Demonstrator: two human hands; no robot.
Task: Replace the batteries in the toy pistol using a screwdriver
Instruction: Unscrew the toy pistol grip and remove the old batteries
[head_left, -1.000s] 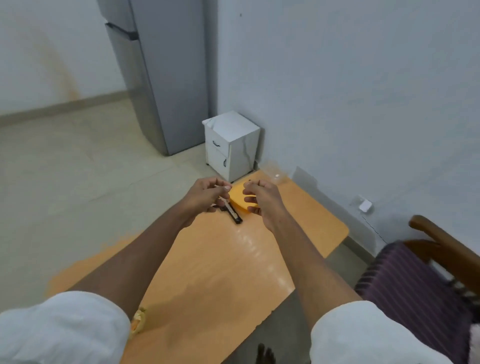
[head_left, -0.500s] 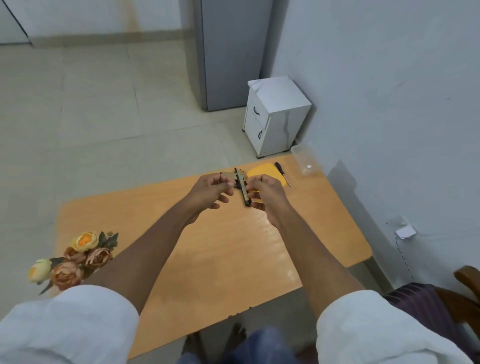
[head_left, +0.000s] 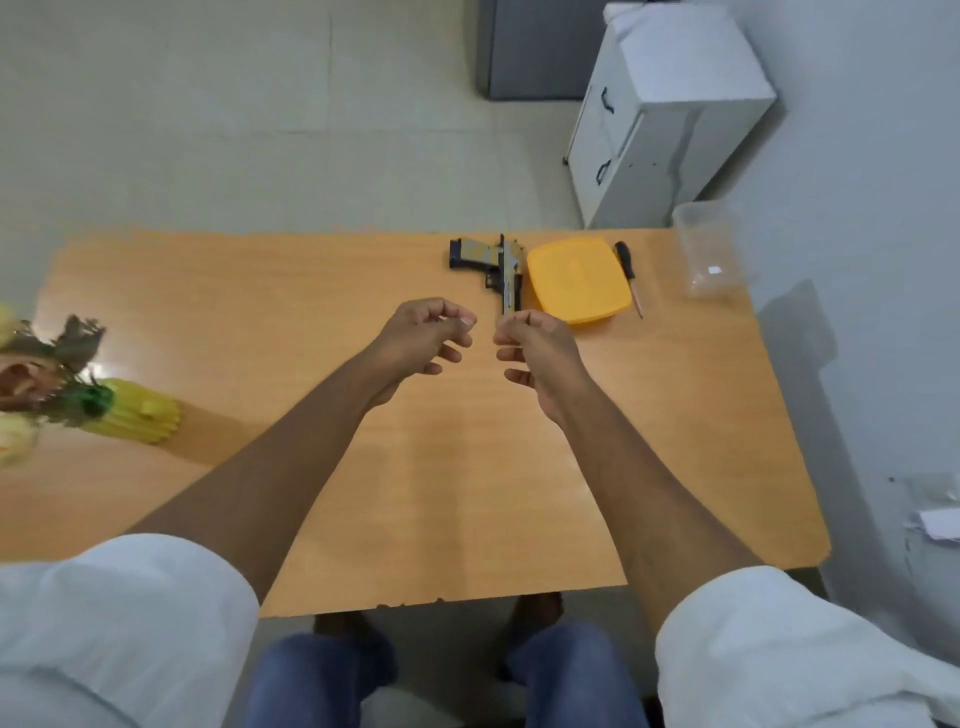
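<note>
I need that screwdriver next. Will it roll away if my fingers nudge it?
Probably somewhat: the screwdriver looks round-handled with a thin shaft, lying flat on the smooth table. It looks small and light, so a nudge should shift it easily. The yellow lid alongside would likely stop a leftward roll.

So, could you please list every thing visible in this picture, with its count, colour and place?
toy pistol: one, tan and black, lying on the table's far side
lid: one, yellow, right of the pistol
screwdriver: one, black handle, right of the lid
container: one, clear, far right corner
table: one, orange wood
vase: one, yellow, with flowers, left edge
cabinet: one, white, on the floor
left hand: loosely curled, empty
right hand: loosely curled, empty
</note>
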